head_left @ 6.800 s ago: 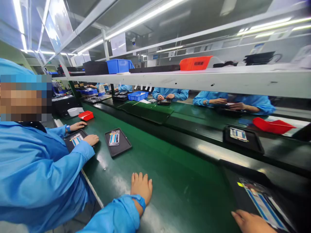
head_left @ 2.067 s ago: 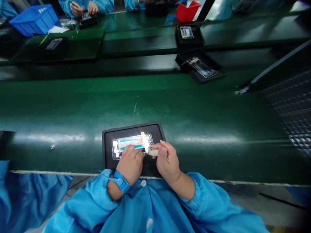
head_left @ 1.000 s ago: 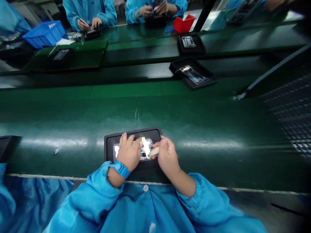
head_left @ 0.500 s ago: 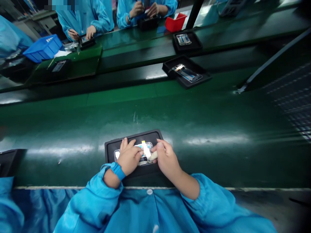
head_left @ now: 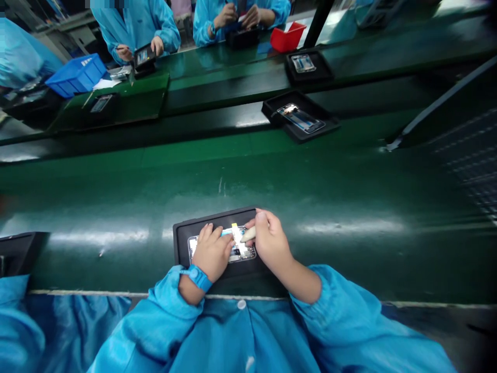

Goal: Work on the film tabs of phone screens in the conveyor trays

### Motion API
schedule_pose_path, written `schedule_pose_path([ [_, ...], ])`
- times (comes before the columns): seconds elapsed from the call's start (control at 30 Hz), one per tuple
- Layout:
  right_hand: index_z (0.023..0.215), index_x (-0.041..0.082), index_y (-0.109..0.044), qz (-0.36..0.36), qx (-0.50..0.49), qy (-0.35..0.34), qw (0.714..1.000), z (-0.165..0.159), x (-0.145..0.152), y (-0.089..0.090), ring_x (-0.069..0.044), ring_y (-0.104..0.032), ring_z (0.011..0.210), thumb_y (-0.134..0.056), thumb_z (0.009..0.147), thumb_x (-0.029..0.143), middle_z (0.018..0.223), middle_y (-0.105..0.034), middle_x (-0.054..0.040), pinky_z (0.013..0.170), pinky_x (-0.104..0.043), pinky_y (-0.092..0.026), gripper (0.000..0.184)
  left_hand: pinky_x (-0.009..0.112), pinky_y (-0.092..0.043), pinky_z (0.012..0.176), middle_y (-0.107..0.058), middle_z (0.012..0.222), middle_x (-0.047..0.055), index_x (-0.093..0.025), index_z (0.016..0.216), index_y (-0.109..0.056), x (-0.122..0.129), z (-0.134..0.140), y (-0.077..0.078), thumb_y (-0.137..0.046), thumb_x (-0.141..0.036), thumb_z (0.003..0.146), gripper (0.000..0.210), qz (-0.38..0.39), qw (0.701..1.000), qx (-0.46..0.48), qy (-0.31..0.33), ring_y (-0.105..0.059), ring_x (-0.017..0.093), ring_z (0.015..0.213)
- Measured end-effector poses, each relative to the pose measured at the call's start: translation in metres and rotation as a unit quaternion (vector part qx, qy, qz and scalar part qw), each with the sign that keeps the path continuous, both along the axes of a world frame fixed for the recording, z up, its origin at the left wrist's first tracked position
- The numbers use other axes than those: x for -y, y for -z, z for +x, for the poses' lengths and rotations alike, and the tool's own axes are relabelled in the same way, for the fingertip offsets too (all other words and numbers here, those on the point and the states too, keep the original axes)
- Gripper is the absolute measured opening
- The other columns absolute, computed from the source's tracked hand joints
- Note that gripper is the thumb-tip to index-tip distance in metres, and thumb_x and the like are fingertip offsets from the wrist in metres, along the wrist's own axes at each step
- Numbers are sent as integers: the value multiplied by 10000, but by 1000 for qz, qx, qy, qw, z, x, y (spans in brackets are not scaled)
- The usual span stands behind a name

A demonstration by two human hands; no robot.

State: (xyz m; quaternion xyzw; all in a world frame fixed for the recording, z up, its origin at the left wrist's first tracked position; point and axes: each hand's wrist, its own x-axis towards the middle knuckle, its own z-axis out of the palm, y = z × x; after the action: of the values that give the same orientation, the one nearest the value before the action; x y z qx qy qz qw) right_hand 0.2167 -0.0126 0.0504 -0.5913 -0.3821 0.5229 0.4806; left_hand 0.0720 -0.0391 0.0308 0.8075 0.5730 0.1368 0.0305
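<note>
An opened phone (head_left: 235, 254) with bare inner parts lies in a black tray (head_left: 182, 241) at the table's near edge. Across its right part runs a bright white strip with a yellow tab (head_left: 234, 226) at the top. My left hand (head_left: 213, 253), a blue band at the wrist, rests over the phone's left and middle, fingers spread and hiding part of it. In my right hand (head_left: 272, 239) is a thick cream-coloured pointed stick (head_left: 248, 234), gripped between thumb and fingers. Its tip is at the white strip.
Other black trays holding opened phones (head_left: 301, 119) stand on the far ledges. A blue bin (head_left: 76, 75) and a red bin (head_left: 287, 37) are at the back, near co-workers in blue coats. One black tray (head_left: 21, 254) sits at the left edge; a metal bar (head_left: 427, 111) slants at the right.
My right hand has moved the stick upward along the white strip, away from the phone's lower edge. My left hand stays on the phone. Across the table, a co-worker has tilted up a tray.
</note>
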Motion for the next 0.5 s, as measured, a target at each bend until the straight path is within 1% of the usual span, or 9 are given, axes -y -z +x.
schedule_pose_path([
  [0.17, 1021, 168, -483, 28, 28, -10, 999, -6, -2, 12, -121, -547, 479, -385, 794, 556, 717, -585, -22, 404, -238, -469, 460, 449, -390, 904, -603, 996, 62, -211, 961, -619, -1, -1, -1, -446, -267, 819, 231, -2, 1000, -15, 4, -499, 252, 996],
  [0.33, 1030, 172, -498, 51, 39, -21, 998, -7, -1, 21, -135, -557, 519, -381, 814, 518, 725, -600, -34, 428, -256, -486, 424, 442, -381, 916, -609, 977, 53, -220, 886, -637, -2, 1, -4, -453, -273, 816, 204, -20, 999, -24, -5, -512, 242, 988],
  [0.4, 1022, 176, -503, 72, 58, -24, 995, -7, 0, 23, -138, -563, 529, -379, 823, 495, 734, -605, -36, 467, -277, -500, 395, 445, -386, 908, -609, 980, 58, -224, 889, -641, -1, 2, -4, -456, -262, 813, 203, -10, 999, -39, 0, -517, 248, 982],
  [0.5, 1005, 183, -508, 116, 96, -29, 988, -7, 0, 27, -157, -590, 612, -385, 833, 450, 769, -616, -45, 576, -321, -516, 340, 443, -394, 901, -613, 972, 72, -205, 890, -643, 0, 5, -4, -453, -243, 809, 209, 15, 998, -58, 3, -531, 252, 959],
])
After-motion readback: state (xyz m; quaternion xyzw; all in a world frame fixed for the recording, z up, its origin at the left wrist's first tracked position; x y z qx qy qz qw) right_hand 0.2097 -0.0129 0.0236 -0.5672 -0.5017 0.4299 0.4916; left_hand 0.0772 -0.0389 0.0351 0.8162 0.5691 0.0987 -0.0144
